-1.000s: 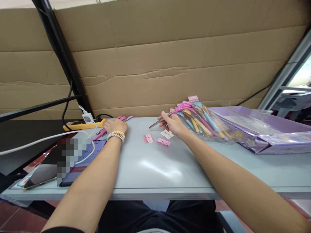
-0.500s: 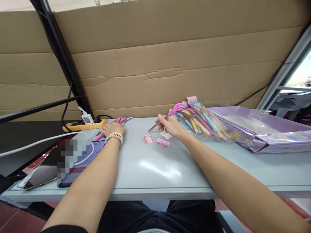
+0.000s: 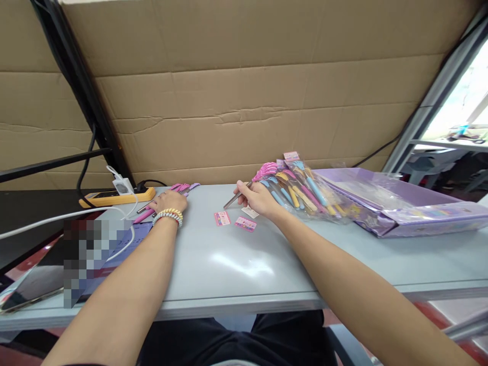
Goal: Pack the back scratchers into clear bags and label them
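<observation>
My right hand (image 3: 257,197) is closed around a back scratcher with a pink hand-shaped head (image 3: 266,172); its metal rod (image 3: 232,201) points down to the left, close above the table. Over at the left, my left hand (image 3: 170,201) lies with curled fingers on back scratchers; a pink handle (image 3: 144,215) sticks out on one side, and pink and purple heads (image 3: 182,188) on the other. Most of their length is hidden under that hand. Between the hands lie two pink printed cards (image 3: 222,218) and a white card (image 3: 250,212), partly beneath my right hand.
Several colourful back scratchers in clear bags (image 3: 305,190) lie right of my right hand. Beyond them stands a purple box (image 3: 419,223). A yellow power strip (image 3: 118,196), a white cable (image 3: 57,218) and phones (image 3: 38,284) occupy the left. Cardboard (image 3: 229,91) walls the back.
The whole view has shifted slightly, so things appear further left. Both hands keep nearly the same places and hold on as before.
</observation>
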